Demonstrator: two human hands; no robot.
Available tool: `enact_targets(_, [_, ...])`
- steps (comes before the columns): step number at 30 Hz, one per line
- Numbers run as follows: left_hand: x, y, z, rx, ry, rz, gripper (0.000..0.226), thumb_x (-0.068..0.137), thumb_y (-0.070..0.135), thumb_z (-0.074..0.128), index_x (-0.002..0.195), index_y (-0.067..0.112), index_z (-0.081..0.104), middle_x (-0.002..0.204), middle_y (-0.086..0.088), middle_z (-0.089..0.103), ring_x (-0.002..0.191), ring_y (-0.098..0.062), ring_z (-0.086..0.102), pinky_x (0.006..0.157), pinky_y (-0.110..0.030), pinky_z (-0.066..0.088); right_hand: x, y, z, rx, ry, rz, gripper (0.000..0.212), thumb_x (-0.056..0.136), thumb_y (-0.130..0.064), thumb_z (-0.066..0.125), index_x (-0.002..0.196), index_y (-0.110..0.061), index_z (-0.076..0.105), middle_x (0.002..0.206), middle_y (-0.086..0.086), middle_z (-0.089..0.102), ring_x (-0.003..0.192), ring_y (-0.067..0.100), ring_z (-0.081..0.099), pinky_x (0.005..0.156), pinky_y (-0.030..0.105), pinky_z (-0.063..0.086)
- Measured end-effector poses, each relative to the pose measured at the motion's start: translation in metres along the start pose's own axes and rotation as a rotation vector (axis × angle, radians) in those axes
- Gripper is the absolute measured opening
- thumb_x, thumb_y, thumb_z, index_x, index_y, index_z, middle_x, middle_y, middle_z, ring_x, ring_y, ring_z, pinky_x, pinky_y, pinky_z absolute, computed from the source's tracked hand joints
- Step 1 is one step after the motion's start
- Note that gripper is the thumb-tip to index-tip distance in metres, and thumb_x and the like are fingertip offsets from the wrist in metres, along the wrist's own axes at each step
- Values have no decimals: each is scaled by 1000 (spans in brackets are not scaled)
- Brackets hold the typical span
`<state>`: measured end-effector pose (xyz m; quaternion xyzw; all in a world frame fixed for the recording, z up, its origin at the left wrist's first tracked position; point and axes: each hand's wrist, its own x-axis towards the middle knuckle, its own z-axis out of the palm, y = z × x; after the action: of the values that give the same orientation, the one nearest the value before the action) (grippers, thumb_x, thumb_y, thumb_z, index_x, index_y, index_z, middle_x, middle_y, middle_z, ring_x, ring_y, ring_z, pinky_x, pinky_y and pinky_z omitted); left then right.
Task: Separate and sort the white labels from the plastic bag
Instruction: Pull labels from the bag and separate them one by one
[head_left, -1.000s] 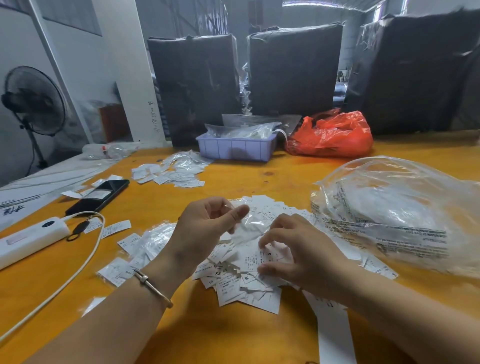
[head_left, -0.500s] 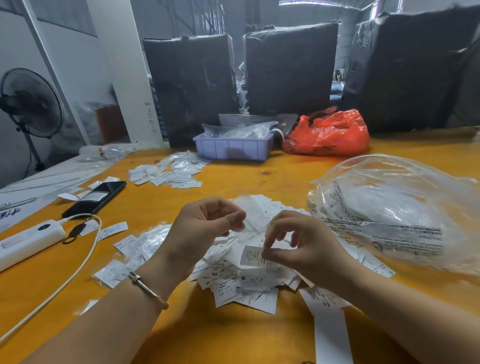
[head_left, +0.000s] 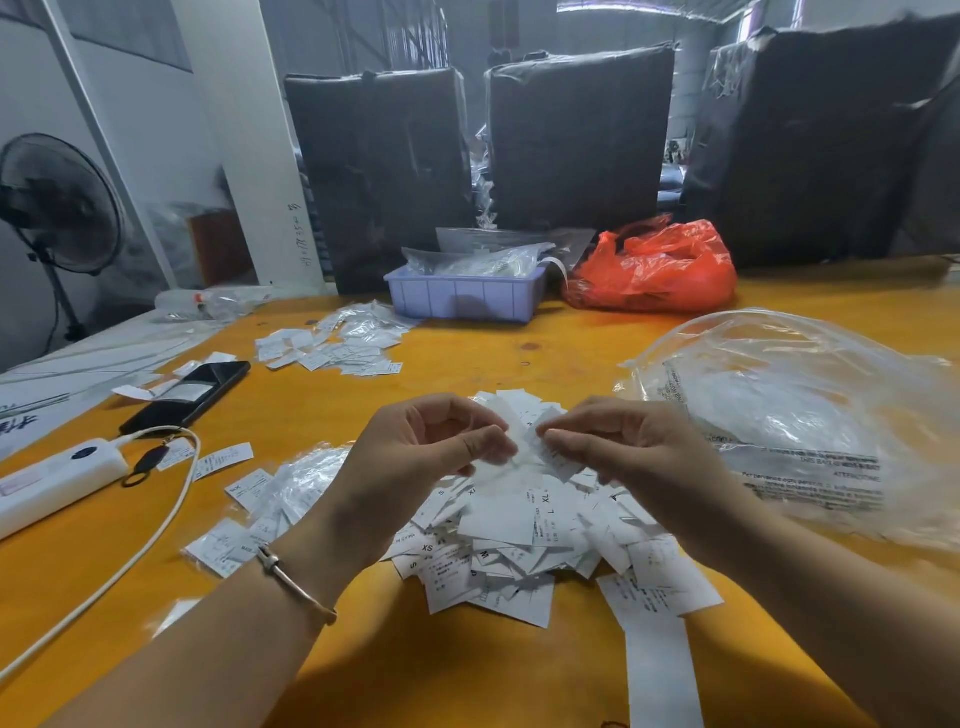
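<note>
From the head camera, both hands are raised just above a heap of white labels (head_left: 519, 530) on the orange surface (head_left: 519, 358). The left hand (head_left: 415, 457) and the right hand (head_left: 618, 447) meet at their fingertips, each pinching a small clear packet of labels (head_left: 524, 441) held between them; how many labels it contains cannot be told.

Directly under and in front of the hands the heap spreads wide, with size letters such as XS, L and XL showing on some pieces. A long white strip (head_left: 660, 670) lies below the right wrist. Right of the right hand, close by, sits a large clear plastic bag (head_left: 800, 410) with printed text along its near edge.

Left of the left hand lie scattered labels in small clear sleeves (head_left: 291, 493), then a white cable (head_left: 156, 519), a white power strip (head_left: 52, 478) and a black phone (head_left: 192, 395). The left wrist wears a thin bracelet (head_left: 296, 582).

Beyond the hands, a second pile of labels (head_left: 337, 348) lies near a lilac tray (head_left: 462, 296) and a red plastic bag (head_left: 654, 270). Dark wrapped bundles (head_left: 576, 140) stand behind them, and a standing fan (head_left: 57, 202) is at far left.
</note>
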<state>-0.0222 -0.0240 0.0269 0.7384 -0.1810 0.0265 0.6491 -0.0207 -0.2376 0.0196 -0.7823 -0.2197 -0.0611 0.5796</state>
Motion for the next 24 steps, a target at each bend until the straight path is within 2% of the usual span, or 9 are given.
enact_targets(1, [0,1,1,0,-2,6,21,74,30,75,86,13,75,88,-7,77,82,-15,71,67,-18,52,-2,-2,2,-11,-42,-8,33,71,-46,72,92,-21,77,85,-7,72,74,1,64,64,15,49])
enact_targets(3, [0,2,2,-5,-16,14,22,72,32,76,83,14,77,88,-8,75,81,-14,67,67,-17,51,-4,-6,6,-29,-93,-1,45,64,-56,73,92,-21,77,87,-4,71,81,9,66,72,24,54])
enact_targets(8, [-1,2,3,25,-42,3,25,73,38,74,83,16,80,81,-3,72,75,-9,60,66,-17,48,-5,-8,15,48,-110,-38,30,71,-36,73,82,-8,77,79,8,72,80,35,63,75,51,50])
enact_targets(9, [-1,2,3,28,-38,0,25,73,38,73,83,17,80,81,-3,72,75,-9,60,66,-17,48,-4,-8,14,77,-102,-27,29,71,-32,72,81,-6,77,79,10,71,79,36,63,75,51,50])
enact_targets(14, [-1,3,2,17,20,4,28,63,38,78,78,14,79,75,-2,72,68,-6,61,62,-14,49,-4,-9,8,165,-122,17,24,70,-27,73,76,-4,75,73,9,70,71,20,61,70,34,46])
enact_targets(18, [-2,2,4,19,-5,7,18,64,31,80,69,15,74,66,2,66,62,-5,58,59,-14,47,-5,-9,7,103,-96,-10,23,66,-34,78,68,-11,74,66,6,67,64,22,58,64,38,44])
enact_targets(20, [-3,2,5,26,-21,13,20,63,32,81,68,15,73,65,1,65,62,-7,58,59,-15,47,-6,-11,7,68,-93,-28,25,66,-38,80,68,-13,73,65,8,67,63,29,58,62,44,46])
enact_targets(22, [-3,2,5,57,-47,24,23,65,36,80,70,15,73,68,-3,66,67,-12,58,63,-20,48,-6,-11,8,62,-90,-49,31,67,-46,79,72,-15,75,69,9,69,70,37,61,63,48,48])
enact_targets(24, [-4,1,5,78,-83,41,26,71,40,76,74,14,75,71,-6,66,70,-15,57,66,-22,47,-6,-12,7,82,-94,-60,35,71,-49,76,76,-14,76,72,9,70,74,38,63,66,45,47])
